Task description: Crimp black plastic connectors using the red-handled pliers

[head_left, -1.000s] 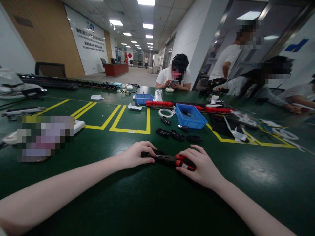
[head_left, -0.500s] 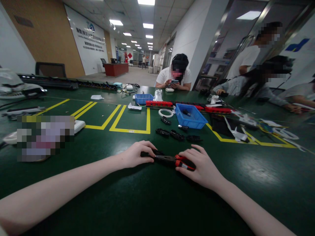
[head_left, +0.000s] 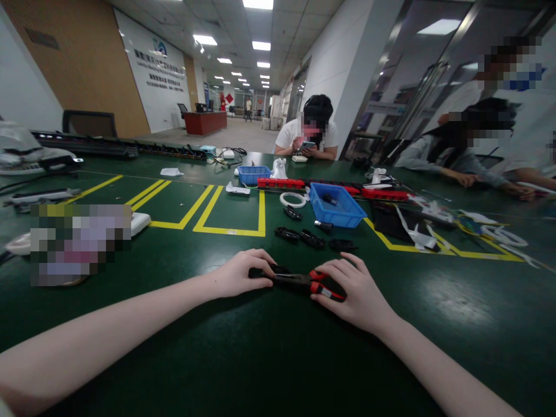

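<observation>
My right hand (head_left: 347, 289) is closed around the red and black handles of a pair of long-nose pliers (head_left: 299, 280), whose jaws point left. Thumb and fingers of my left hand (head_left: 247, 273) pinch a small black part (head_left: 259, 273), partly hidden by the fingers. The plier tips reach this part and meet it close to my left fingertips; whether they bite on it I cannot tell. Just beyond my hands lie several black parts (head_left: 311, 238) of similar look.
Past the black parts stand a blue bin (head_left: 336, 207) with a dark item inside and a white ring (head_left: 292, 200). Red strips (head_left: 384, 194) lie behind. Yellow tape (head_left: 230, 232) marks the green table. A person (head_left: 307, 136) sits opposite with a phone; others sit at right.
My hands and the pliers stay almost in place, the handles looking slightly wider apart. At the right, the people in the background have shifted.
</observation>
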`<state>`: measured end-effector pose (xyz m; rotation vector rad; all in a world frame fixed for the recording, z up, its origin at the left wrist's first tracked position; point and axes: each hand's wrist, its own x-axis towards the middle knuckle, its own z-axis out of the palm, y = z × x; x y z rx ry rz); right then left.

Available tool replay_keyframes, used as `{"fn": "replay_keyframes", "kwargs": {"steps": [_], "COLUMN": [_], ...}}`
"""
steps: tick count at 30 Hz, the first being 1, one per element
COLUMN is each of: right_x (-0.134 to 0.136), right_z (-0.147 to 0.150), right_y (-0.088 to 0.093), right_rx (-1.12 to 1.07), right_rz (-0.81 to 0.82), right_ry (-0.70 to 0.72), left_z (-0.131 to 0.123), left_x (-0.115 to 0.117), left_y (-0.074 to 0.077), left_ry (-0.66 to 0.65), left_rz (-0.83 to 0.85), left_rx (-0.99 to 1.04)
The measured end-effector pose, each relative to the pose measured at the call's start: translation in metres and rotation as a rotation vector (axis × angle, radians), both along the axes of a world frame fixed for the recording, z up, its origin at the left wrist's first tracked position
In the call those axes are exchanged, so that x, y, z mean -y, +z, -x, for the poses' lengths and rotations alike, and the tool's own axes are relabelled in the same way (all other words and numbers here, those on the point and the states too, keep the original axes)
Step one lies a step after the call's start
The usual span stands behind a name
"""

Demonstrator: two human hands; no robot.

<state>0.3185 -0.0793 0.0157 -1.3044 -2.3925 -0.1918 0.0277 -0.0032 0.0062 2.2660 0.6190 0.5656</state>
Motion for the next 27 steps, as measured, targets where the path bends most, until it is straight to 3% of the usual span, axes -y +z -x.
{"fn": "replay_keyframes", "kwargs": {"steps": [27], "right_x": [-0.0005], "right_z": [-0.0003], "right_y": [0.004], "right_rx": [0.039], "right_rz": [0.017], "right_ry": [0.025], "left_z": [-0.0001], "left_x": [0.0019], "left_y": [0.0021], "left_ry": [-0.002], "left_rz": [-0.022], "left_rx": [-0.011]}}
